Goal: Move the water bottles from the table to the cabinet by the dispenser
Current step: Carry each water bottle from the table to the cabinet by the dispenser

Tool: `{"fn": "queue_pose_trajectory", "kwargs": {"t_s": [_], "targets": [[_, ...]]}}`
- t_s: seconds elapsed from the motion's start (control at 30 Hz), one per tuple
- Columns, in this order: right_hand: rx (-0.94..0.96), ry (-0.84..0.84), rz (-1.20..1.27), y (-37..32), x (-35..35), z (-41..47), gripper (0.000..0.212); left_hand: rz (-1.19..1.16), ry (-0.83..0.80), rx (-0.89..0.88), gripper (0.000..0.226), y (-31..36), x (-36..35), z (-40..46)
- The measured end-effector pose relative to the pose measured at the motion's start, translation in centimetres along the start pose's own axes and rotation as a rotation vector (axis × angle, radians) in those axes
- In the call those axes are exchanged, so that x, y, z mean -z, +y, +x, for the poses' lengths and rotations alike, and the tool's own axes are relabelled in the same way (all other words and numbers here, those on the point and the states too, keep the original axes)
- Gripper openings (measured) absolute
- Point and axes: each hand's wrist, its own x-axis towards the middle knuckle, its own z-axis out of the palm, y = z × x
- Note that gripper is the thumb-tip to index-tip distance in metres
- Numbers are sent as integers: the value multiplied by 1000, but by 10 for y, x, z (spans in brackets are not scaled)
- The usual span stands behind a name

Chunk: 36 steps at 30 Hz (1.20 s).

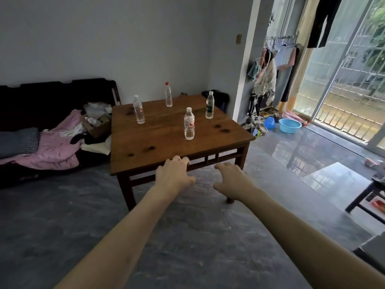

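**Four bottles on the table, both hands empty**

I am in a grey-floored room with a pale wall, and a square wooden table (166, 140) stands in front of me. Four clear plastic bottles stand upright on it, well apart from each other. The nearest bottle (189, 124), white-capped with a red-and-white label, is near the table's middle and holds some water. Beyond it toward the table's right edge is a green-label bottle (209, 105). At the far side stands a red-cap bottle (168, 94), and at the far left a fourth bottle (139, 110).

My left hand (174, 174) reaches out, palm down, fingers loosely spread over the table's near edge, holding nothing. My right hand (232, 180) hangs beside it, just short of the table, relaxed and empty. All four bottles lie beyond both hands, none touched.

Left of the table, a cardboard box (95, 125) of crumpled odds sits on a dark sofa (41, 94). Right of the table, a blue basin (290, 125) rests on the floor; I cannot tell its contents.
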Motion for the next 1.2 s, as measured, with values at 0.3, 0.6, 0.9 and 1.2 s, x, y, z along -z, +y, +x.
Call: {"fn": "queue_pose_trajectory", "kwargs": {"t_s": [0.3,0.6,0.9,1.2], "targets": [[53,1,-8,51,47,168,55,21,30,64,51,20,15,162],[81,-60,16,66,48,296,60,23,55,165,57,-1,17,282],[77,-108,-45,71,38,444,66,66,31,143,55,-47,7,418],[49,-141,-52,64,33,587,65,88,-70,87,59,-79,-11,549]]}}
